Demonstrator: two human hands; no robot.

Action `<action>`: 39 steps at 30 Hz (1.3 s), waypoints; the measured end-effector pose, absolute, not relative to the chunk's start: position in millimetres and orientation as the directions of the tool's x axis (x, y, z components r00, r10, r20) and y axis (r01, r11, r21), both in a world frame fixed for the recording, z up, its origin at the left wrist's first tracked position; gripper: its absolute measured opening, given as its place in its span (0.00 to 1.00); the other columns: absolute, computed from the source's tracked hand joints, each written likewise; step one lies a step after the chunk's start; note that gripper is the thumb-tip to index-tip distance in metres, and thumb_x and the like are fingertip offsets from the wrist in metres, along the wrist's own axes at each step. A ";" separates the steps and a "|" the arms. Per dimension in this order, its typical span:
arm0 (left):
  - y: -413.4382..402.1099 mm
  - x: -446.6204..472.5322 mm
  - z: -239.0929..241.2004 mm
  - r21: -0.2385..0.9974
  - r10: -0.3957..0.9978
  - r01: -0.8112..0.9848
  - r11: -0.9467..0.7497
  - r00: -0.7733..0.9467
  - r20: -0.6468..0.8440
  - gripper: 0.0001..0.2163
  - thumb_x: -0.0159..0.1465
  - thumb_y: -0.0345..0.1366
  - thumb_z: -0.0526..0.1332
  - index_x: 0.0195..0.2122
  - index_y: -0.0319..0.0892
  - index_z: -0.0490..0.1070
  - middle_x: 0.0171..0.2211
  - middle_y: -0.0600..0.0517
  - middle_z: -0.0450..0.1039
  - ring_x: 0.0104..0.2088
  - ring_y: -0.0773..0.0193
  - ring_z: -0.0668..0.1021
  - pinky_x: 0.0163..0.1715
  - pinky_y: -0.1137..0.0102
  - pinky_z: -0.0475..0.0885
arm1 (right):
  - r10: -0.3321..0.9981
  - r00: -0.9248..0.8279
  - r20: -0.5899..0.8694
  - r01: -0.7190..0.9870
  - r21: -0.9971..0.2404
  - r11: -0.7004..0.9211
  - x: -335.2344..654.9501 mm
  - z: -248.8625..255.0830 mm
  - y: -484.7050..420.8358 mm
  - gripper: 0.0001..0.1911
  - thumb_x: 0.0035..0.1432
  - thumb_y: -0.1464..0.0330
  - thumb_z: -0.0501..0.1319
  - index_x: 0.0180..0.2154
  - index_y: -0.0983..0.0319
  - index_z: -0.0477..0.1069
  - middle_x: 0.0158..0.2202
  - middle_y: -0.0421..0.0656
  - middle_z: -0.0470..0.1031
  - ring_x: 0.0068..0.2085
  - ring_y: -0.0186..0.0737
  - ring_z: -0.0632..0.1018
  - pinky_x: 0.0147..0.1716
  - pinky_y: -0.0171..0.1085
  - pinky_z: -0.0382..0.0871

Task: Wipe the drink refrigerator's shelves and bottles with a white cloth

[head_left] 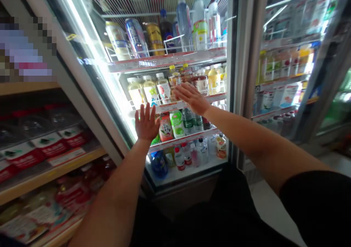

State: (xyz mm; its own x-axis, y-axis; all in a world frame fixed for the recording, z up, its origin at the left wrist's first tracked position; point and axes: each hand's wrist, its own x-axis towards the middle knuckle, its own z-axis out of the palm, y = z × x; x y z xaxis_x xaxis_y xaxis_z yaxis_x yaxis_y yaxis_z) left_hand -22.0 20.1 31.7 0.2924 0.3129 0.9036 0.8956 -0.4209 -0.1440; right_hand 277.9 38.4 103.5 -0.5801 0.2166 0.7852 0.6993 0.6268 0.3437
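Both arms reach forward to a lit drinks fridge (189, 53) with several shelves. My left hand (147, 124) is raised with its fingers spread, in front of the lower shelf by a red carton (166, 127) and a green-and-white bottle (177, 123). Higher up and to the right, my right hand (193, 98) is stretched out flat in front of the row of juice bottles. It partly hides a yellow-capped bottle (174, 77). Neither hand holds anything. Whether either touches a bottle or glass, I cannot tell.
Tall cans (156, 38) and bottles stand on the top shelf; small bottles (179, 158) and a blue jug (159, 164) sit at the bottom. On the left, a wooden shelf (55, 174) carries red-labelled bottles. Another fridge (285, 79) stands right, beyond a metal frame (241, 68).
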 end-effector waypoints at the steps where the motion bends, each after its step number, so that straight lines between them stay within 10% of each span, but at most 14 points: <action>1: 20.3 -22.1 31.4 -0.153 0.305 0.897 -0.415 0.296 0.905 0.29 0.72 0.46 0.54 0.71 0.41 0.60 0.73 0.41 0.53 0.76 0.50 0.45 0.74 0.47 0.37 | 0.214 -0.641 0.738 0.660 0.386 0.644 279.0 95.2 37.1 0.33 0.71 0.76 0.48 0.72 0.47 0.54 0.74 0.33 0.59 0.76 0.43 0.53 0.76 0.53 0.47; 6: 20.4 -21.9 31.2 -0.166 0.296 0.902 -0.399 0.298 0.908 0.28 0.72 0.45 0.55 0.71 0.42 0.60 0.73 0.42 0.54 0.76 0.52 0.45 0.74 0.48 0.39 | 0.152 -0.741 0.654 0.557 0.471 0.684 285.7 106.6 39.3 0.32 0.71 0.77 0.49 0.70 0.46 0.59 0.73 0.30 0.59 0.75 0.42 0.57 0.75 0.52 0.50; 11: 18.1 -19.6 33.0 -0.113 0.354 0.905 -0.411 0.272 0.895 0.29 0.71 0.44 0.55 0.71 0.41 0.60 0.74 0.41 0.52 0.76 0.49 0.45 0.74 0.46 0.37 | 0.203 -0.414 0.887 0.776 0.228 0.589 288.3 120.5 45.5 0.35 0.70 0.79 0.46 0.73 0.51 0.52 0.74 0.36 0.58 0.76 0.49 0.53 0.75 0.62 0.47; 18: 17.3 -19.3 32.6 -0.120 0.344 0.901 -0.416 0.278 0.897 0.28 0.71 0.45 0.55 0.71 0.42 0.60 0.73 0.42 0.53 0.76 0.49 0.46 0.74 0.46 0.37 | 0.211 -0.644 0.735 0.648 0.377 0.662 303.1 102.2 44.7 0.32 0.71 0.76 0.46 0.70 0.46 0.60 0.72 0.29 0.61 0.74 0.42 0.58 0.76 0.54 0.49; 24: 17.4 -19.1 32.3 -0.105 0.358 0.902 -0.418 0.270 0.894 0.29 0.71 0.44 0.55 0.71 0.41 0.60 0.74 0.42 0.52 0.76 0.48 0.45 0.74 0.46 0.36 | 0.145 -0.237 0.961 0.814 0.115 0.570 327.6 108.6 60.7 0.35 0.68 0.79 0.43 0.73 0.57 0.55 0.75 0.41 0.56 0.76 0.51 0.50 0.74 0.63 0.49; 31: 20.6 -21.3 31.7 -0.145 0.324 0.904 -0.403 0.289 0.901 0.29 0.71 0.45 0.56 0.71 0.41 0.61 0.73 0.41 0.53 0.75 0.48 0.47 0.74 0.48 0.38 | 0.179 -0.630 0.756 0.652 0.389 0.651 348.6 73.1 45.1 0.33 0.71 0.77 0.48 0.72 0.48 0.57 0.70 0.36 0.67 0.72 0.44 0.63 0.74 0.52 0.54; 39: 23.6 -24.0 29.1 -0.185 0.273 0.895 -0.407 0.312 0.910 0.29 0.72 0.44 0.55 0.72 0.43 0.58 0.73 0.42 0.52 0.75 0.50 0.46 0.74 0.48 0.39 | 0.182 -0.270 0.946 0.826 0.130 0.549 361.4 72.2 55.2 0.32 0.71 0.76 0.45 0.72 0.56 0.56 0.72 0.44 0.62 0.74 0.51 0.58 0.73 0.60 0.53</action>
